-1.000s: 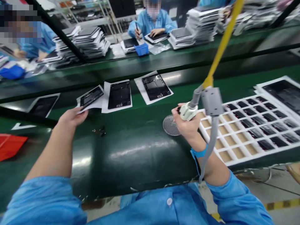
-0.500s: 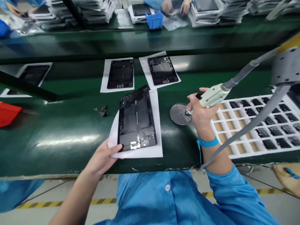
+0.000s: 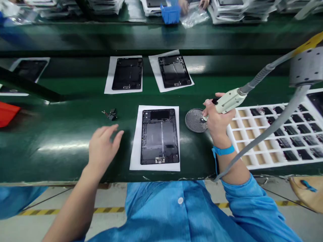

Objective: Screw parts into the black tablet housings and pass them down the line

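Fig. 1. My left hand (image 3: 104,148) open, my right hand (image 3: 217,122) gripping a corded screwdriver (image 3: 230,102), on a green conveyor belt (image 3: 50,134).
My left hand holds nothing, fingers spread, just beside the black tablet back (image 3: 159,137) lying flat on white paper (image 3: 135,148). My right hand's fingers curl round the screwdriver, its tip at a round mesh disc (image 3: 194,120).
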The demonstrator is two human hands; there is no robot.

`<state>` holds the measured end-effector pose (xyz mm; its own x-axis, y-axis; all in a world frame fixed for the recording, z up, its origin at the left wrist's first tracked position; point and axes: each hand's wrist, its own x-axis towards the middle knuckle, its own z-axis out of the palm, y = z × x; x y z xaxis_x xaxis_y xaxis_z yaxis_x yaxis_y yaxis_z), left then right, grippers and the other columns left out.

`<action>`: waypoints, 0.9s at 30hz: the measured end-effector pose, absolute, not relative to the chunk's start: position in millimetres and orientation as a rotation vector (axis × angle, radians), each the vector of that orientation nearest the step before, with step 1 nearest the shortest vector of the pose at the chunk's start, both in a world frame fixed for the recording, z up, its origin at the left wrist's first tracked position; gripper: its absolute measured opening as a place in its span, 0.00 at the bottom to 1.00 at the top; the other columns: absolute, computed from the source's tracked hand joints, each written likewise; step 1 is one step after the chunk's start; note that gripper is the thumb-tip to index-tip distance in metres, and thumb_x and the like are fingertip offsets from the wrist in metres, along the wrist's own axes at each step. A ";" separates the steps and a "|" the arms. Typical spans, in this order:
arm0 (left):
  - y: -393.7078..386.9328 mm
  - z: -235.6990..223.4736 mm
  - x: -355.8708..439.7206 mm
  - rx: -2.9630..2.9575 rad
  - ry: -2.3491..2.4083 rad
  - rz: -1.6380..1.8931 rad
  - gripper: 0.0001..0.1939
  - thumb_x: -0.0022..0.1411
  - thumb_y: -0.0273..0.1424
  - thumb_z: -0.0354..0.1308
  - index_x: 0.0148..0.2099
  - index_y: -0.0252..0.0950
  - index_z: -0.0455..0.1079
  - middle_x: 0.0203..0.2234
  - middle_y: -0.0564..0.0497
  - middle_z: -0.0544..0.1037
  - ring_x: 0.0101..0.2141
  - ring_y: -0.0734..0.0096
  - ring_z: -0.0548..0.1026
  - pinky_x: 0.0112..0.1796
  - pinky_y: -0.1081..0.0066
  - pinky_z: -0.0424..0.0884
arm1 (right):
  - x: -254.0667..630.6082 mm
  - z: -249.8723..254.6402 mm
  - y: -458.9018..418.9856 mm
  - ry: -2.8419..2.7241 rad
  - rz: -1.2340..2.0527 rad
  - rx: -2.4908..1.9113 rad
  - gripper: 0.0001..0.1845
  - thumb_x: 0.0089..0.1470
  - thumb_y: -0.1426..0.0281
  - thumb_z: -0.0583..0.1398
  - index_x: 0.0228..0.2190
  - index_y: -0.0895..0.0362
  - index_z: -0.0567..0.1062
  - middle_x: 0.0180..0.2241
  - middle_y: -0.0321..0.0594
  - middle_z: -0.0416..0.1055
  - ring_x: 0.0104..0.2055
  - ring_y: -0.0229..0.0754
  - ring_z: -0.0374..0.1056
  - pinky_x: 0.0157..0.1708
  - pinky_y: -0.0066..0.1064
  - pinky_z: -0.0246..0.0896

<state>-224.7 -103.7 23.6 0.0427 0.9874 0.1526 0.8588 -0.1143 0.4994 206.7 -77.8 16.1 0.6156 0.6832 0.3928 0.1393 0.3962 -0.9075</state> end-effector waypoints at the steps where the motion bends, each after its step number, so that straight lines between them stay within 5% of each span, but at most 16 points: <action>1: -87.4 15.9 -230.8 2.156 1.926 0.710 0.20 0.74 0.48 0.64 0.57 0.43 0.85 0.52 0.38 0.85 0.55 0.38 0.82 0.63 0.42 0.76 | 206.4 16.4 -78.1 -0.875 0.413 -1.146 0.26 0.54 0.52 0.78 0.46 0.50 0.78 0.28 0.28 0.79 0.19 0.34 0.66 0.18 0.30 0.65; 4: -49.4 -4.4 -241.3 2.292 1.953 0.673 0.20 0.73 0.44 0.64 0.59 0.40 0.84 0.59 0.34 0.81 0.61 0.34 0.78 0.66 0.39 0.74 | 205.2 19.0 -79.3 -0.865 0.426 -1.178 0.23 0.54 0.55 0.77 0.45 0.50 0.79 0.28 0.29 0.78 0.20 0.34 0.67 0.19 0.29 0.66; 9: -33.7 -15.9 -245.8 2.263 1.930 0.657 0.14 0.75 0.31 0.57 0.48 0.37 0.86 0.53 0.37 0.81 0.53 0.48 0.82 0.59 0.50 0.80 | 206.7 22.0 -79.2 -0.817 0.390 -1.204 0.21 0.46 0.65 0.76 0.43 0.52 0.80 0.26 0.32 0.78 0.19 0.38 0.68 0.20 0.32 0.66; 20: -57.7 -6.4 -263.7 1.926 1.978 0.860 0.06 0.67 0.31 0.68 0.42 0.38 0.86 0.44 0.45 0.86 0.40 0.62 0.85 0.49 0.61 0.86 | 208.2 21.0 -85.5 -0.940 0.296 -1.050 0.24 0.46 0.65 0.81 0.44 0.52 0.83 0.28 0.37 0.78 0.19 0.39 0.68 0.21 0.38 0.68; 27: -39.4 15.2 -265.2 2.142 2.185 0.596 0.11 0.75 0.38 0.65 0.42 0.39 0.86 0.42 0.41 0.89 0.47 0.50 0.86 0.55 0.54 0.80 | 204.6 20.8 -84.9 -0.984 0.255 -0.968 0.20 0.49 0.74 0.77 0.45 0.51 0.86 0.27 0.33 0.78 0.17 0.37 0.69 0.18 0.34 0.68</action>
